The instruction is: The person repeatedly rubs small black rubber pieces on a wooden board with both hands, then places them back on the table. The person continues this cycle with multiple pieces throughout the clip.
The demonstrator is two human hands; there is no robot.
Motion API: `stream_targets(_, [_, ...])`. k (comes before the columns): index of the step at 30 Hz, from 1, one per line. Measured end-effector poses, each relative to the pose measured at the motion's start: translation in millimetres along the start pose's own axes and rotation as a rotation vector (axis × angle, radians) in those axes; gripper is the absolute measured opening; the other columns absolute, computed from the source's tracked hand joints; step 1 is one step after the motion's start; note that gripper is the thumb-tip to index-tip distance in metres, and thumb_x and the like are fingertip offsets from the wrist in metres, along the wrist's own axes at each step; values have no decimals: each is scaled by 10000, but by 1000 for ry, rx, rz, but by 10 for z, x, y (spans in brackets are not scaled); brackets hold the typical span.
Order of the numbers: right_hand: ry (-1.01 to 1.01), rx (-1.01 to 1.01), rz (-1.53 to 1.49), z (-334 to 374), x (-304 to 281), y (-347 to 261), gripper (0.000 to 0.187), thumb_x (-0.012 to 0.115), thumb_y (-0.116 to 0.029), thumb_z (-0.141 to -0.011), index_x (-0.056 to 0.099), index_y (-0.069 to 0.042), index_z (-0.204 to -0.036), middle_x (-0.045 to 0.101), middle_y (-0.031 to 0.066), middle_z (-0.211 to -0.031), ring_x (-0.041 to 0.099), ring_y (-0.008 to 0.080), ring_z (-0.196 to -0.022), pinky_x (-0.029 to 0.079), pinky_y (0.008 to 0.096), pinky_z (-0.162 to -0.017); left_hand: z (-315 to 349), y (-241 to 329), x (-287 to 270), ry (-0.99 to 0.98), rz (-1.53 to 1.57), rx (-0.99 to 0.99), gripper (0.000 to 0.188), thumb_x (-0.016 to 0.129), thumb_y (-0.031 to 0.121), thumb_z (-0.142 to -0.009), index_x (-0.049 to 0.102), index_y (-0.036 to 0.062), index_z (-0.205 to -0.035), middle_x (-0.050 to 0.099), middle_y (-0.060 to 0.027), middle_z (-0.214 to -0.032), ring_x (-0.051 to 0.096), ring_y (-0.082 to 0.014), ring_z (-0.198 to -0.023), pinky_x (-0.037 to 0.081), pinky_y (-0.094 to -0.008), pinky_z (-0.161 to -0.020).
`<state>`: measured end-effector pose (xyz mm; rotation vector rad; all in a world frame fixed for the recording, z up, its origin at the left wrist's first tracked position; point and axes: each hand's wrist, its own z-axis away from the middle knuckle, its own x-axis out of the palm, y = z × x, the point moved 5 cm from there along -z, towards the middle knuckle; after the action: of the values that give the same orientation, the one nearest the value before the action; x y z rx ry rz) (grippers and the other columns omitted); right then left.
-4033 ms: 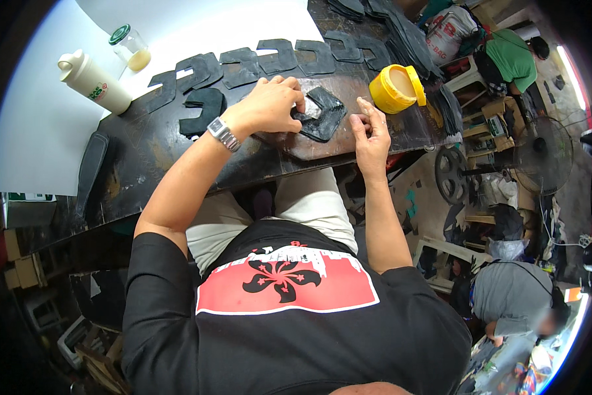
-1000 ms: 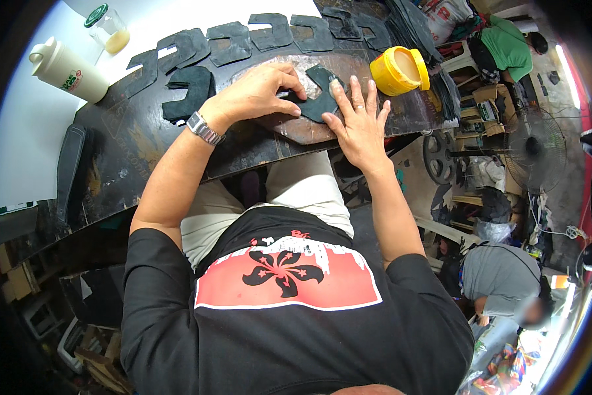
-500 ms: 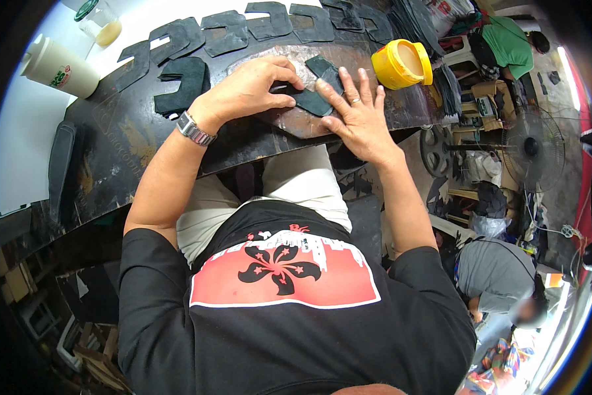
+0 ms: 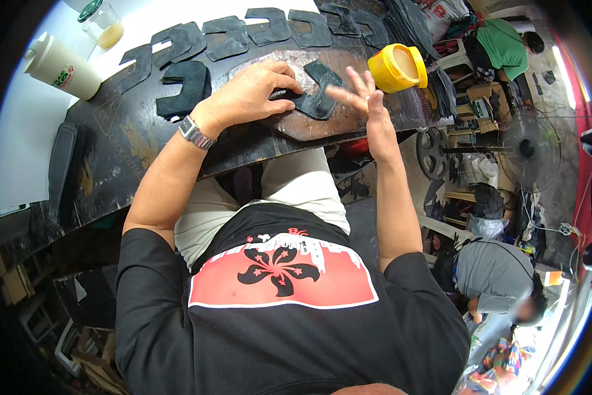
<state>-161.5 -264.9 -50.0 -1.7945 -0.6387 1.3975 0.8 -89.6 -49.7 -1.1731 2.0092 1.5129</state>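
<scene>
A dark, flat, C-shaped piece of leather-like material (image 4: 320, 102) lies on a worn brown slab (image 4: 309, 130) on the table. Its left end is pinched between the thumb and fingers of my left hand (image 4: 253, 92), which wears a metal wristwatch. My right hand (image 4: 375, 122) hovers at the piece's right side, turned edge-on, its fingers apart, slightly blurred and holding nothing. Just beyond it a yellow tub (image 4: 383, 71) of tan paste tilts on its side. A small pile of similar dark pieces (image 4: 181, 92) sits left of my left hand.
More dark C-shaped pieces (image 4: 225, 38) line the far side of the dark table (image 4: 125, 158). A cream tumbler (image 4: 62, 69) and a green-lidded jar (image 4: 102, 26) stand at left. Dark sheets are stacked at far right. Two people and a fan (image 4: 530, 148) are off to the right.
My right hand has lifted off the dark piece and turned from palm-down to edge-on, shifting slightly right. My left hand still pinches the piece in about the same place.
</scene>
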Motion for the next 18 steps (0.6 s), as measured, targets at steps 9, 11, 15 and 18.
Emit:
stream_targets(9, [37,21,829,-197,260,92,703,353,-667,-1028,401,-244,-1587,254,85,-1698,35,350,-1591,-33,752,-1167,18,37,33,36,-44,7,306,781,149,-835,738,37,-1116,669,-131,-1115,635,-322,-1078,509,-400,-958])
stream_targets(11, [53,30,913,-182,287,58,741,365,-685,-1015,403,-214,-1586,264,92,-1694,31,340,-1594,-31,748,-1170,16,38,41,37,-56,2,304,780,147,-836,738,37,-1116,667,-131,-1111,637,-323,-1074,512,-400,-950])
stream_targets(15, [20,-31,936,-266,352,-9,832,374,-723,-988,368,-158,-1599,269,99,-1691,37,333,-1595,-24,718,-1192,8,43,44,21,4,-4,274,778,140,-838,729,33,-1085,666,-130,-1116,642,-329,-1063,516,-400,-939])
stream_targets(18, [-31,-43,963,-377,380,-4,860,369,-743,-979,341,-160,-1610,262,94,-1694,47,327,-1596,-18,699,-1204,7,48,25,31,7,4,250,777,138,-827,721,26,-1044,670,-135,-1083,653,-341,-1027,524,-408,-911])
